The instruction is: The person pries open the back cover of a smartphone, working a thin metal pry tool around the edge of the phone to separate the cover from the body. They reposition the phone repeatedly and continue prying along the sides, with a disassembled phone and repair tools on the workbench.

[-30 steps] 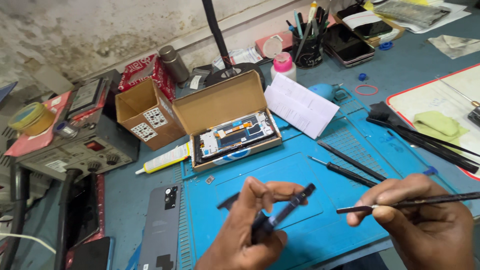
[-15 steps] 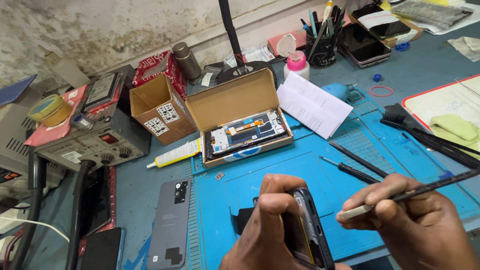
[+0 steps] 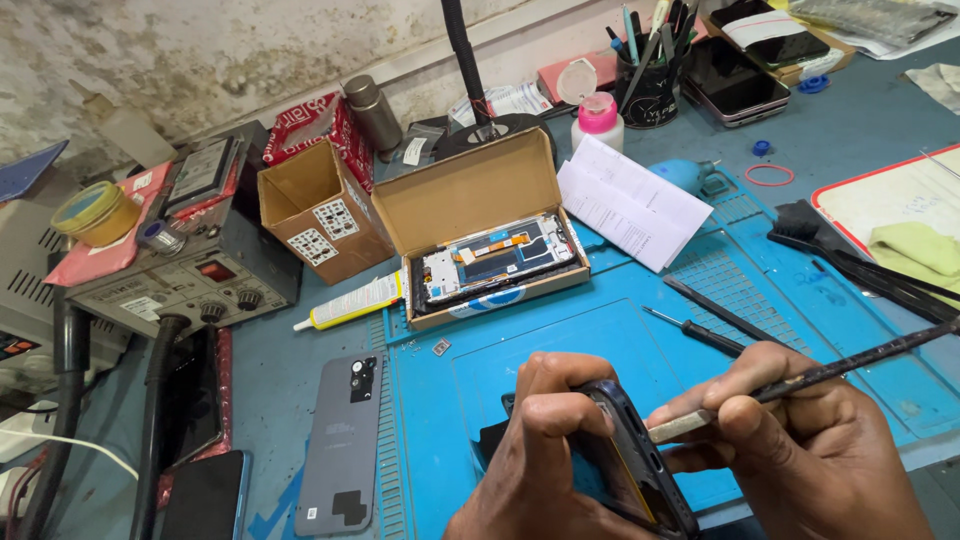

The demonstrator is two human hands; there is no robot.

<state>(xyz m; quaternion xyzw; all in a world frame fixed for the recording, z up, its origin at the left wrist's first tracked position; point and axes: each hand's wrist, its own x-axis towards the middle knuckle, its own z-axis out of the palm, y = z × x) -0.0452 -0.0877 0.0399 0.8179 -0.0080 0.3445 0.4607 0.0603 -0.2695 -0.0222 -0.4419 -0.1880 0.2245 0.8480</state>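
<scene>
Near the front edge of the surface, the left hand point(image 3: 560, 450) is closed round a dark phone body point(image 3: 625, 465), tipped on its side so one long rim faces up. The right hand point(image 3: 800, 450) pinches a thin black pry tool point(image 3: 800, 380), its pale flat tip against that rim, seemingly to work the seam; the grey back cover point(image 3: 342, 440) lies apart, off the blue mat point(image 3: 560, 340)

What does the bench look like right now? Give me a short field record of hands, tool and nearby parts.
left hand: grips a dark phone frame, held on edge
right hand: holds a long thin brush, pale tip at the frame's edge
surface: blue work mat
back cover: grey, flat, left of the mat
open cardboard box: holds a phone part
screwdriver: lying on the mat
</scene>
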